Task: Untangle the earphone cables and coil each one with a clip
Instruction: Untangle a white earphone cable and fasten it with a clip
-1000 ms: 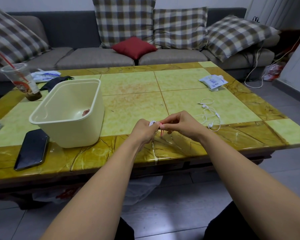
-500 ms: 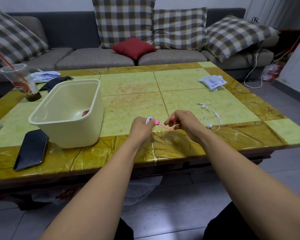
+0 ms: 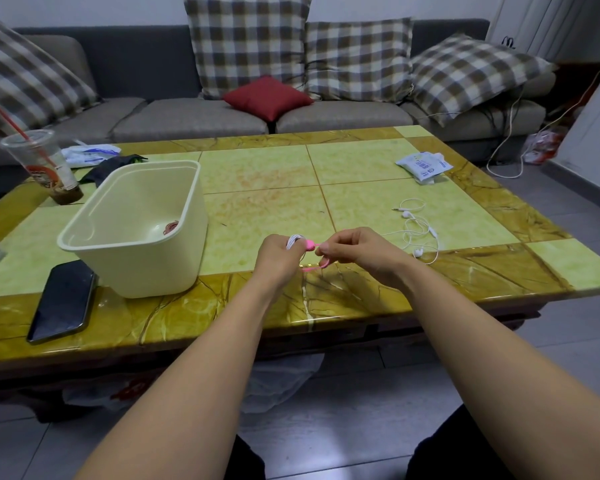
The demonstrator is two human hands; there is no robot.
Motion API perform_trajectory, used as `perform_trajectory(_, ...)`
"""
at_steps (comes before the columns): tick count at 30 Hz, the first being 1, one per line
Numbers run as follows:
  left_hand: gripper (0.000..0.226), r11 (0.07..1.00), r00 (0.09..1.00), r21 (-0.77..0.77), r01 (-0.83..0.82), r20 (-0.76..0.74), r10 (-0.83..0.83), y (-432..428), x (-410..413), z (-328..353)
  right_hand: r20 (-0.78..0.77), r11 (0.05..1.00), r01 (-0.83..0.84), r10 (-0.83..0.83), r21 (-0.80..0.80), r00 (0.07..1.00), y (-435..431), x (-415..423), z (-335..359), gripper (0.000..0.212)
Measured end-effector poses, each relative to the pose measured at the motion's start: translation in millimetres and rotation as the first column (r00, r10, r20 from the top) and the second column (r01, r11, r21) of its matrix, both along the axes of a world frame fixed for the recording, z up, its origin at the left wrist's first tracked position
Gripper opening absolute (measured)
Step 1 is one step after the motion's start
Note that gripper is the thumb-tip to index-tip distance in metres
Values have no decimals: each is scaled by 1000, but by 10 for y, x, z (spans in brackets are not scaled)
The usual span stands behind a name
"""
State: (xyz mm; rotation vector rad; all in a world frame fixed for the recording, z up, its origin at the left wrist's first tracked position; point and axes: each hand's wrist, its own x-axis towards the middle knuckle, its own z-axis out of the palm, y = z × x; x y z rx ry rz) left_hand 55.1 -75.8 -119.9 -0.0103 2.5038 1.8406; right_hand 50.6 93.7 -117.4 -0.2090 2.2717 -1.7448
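Clenching the coiled white earphone cable [image 3: 293, 241] over the near edge of the worktop [image 3: 361, 299], the left grip [image 3: 277, 259] is steadying it while the right grip [image 3: 359, 252] is pinching the pink clip [image 3: 309, 244]; likely risk: strap slipping, coil springing open.

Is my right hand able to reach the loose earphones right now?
Probably yes: the earphones lie just beside the right hand, nothing between; but it pinches the clip, so free it first.
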Motion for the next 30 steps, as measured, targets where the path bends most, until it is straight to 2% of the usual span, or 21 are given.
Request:
perform_trajectory(2, 26, 998, 999, -39, 50, 14, -50, -10, 17, 18, 13, 995, 91, -91, -50, 996, 26, -25, -4, 13)
perform_trajectory(5, 31, 989, 990, -61, 132, 61, -128, 0, 56, 45, 9, 930, 339, -342, -140, 940, 68, -66, 4, 17)
perform_trajectory(7, 32, 981, 980, -45, 188, 80, -184, 10, 75, 66, -1, 909, 389, -394, -150, 919, 75, -69, 12, 19)
perform_trajectory(11, 32, 940, 939, -73, 334, 110, -325, 11, 98, 84, -175, 940, 322, -300, 114, 938, 4, -47, -12, 19)
perform_trajectory(13, 32, 921, 918, -57, 384, 131, -375, 16, 112, 92, -213, 943, 294, -258, 155, 942, -13, -47, -13, 17)
perform_trajectory(16, 32, 915, 907, -27, 403, 147, -395, 18, 121, 102, -162, 974, 136, -106, 182, 981, -25, -7, 30, 16)
perform_trajectory(20, 31, 925, 914, -9, 380, 155, -374, -14, 114, 112, -83, 986, -17, 31, 166, 996, -11, 35, 64, 29)
perform_trajectory(25, 31, 934, 922, 14, 358, 151, -356, -36, 113, 122, -60, 988, -81, 89, 131, 994, 22, 28, 36, 23)
perform_trajectory(30, 31, 944, 927, 63, 323, 178, -329, -33, 108, 126, -69, 987, -65, 76, 147, 995, 16, -8, -21, 10)
